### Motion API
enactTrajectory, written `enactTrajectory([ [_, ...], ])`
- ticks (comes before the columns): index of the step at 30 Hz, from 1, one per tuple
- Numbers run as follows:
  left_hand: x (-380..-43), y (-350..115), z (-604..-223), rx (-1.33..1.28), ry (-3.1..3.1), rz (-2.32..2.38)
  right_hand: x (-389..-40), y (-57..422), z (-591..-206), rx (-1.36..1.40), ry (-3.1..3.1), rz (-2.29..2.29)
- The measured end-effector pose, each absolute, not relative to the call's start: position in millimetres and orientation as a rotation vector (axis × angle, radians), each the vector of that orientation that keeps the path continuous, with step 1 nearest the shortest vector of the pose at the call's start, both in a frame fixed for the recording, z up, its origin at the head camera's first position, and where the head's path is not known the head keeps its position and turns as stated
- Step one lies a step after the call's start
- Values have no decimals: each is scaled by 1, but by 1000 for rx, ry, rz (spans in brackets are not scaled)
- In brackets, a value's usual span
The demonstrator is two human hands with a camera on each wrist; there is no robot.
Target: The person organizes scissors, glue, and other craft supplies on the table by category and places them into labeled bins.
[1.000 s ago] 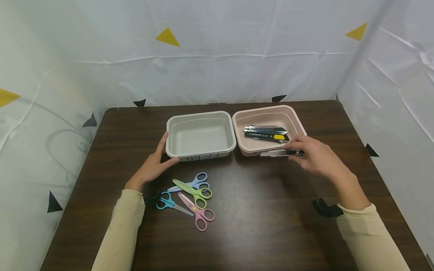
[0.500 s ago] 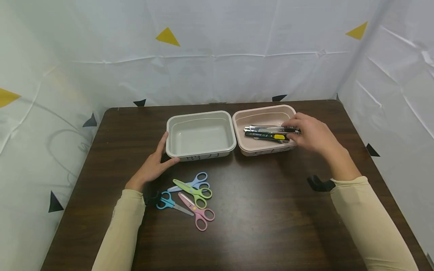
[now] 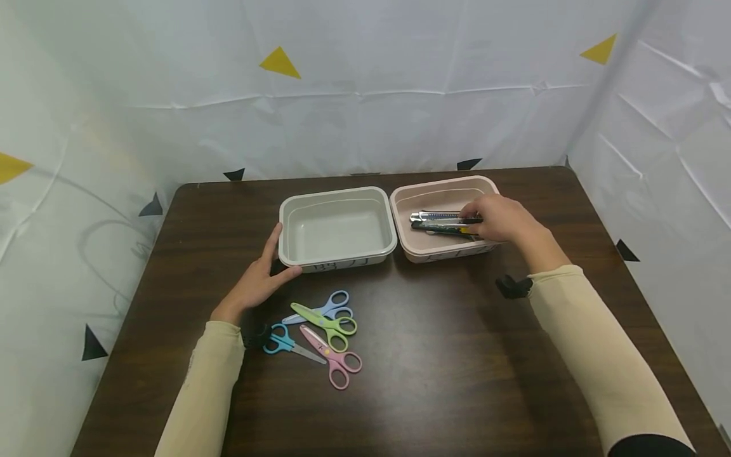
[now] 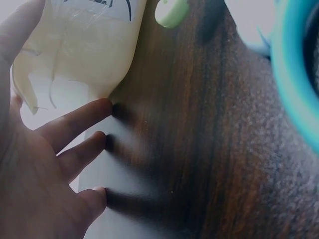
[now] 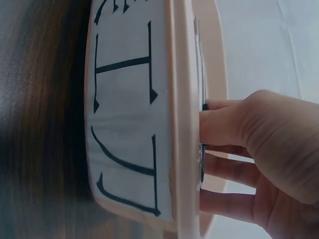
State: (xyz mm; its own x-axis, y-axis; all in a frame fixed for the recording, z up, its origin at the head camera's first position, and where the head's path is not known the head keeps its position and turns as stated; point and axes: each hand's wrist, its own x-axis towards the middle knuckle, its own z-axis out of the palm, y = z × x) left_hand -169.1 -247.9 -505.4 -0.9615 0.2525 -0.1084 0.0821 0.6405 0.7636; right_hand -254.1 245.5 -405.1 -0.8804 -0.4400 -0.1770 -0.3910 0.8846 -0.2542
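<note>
Currently, a dark tabletop (image 3: 434, 355) is carrying a grey bin (image 3: 337, 219) and, just right of it, a pink bin (image 3: 434, 195). The left hand (image 3: 255, 282) is resting, fingers spread, against the grey bin, gripping nothing. The right hand (image 3: 505, 221) is pinching a box cutter (image 3: 457, 221) inside the pink bin, by other cutters (image 3: 431, 227). Four scissors (image 3: 320, 319) are lying nearer.

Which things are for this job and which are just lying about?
Probably for the job:
cutter knives, at the right hand
pink box around them
grey box, touched by the left hand

Untouched, perhaps just lying about:
green scissors
pink scissors
light-blue scissors
turquoise scissors
</note>
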Motion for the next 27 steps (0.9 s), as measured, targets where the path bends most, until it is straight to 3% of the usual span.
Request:
enactTrajectory([
  [27, -169, -249, -505, 291, 2650, 1241, -274, 226, -432, -649, 2810, -199],
])
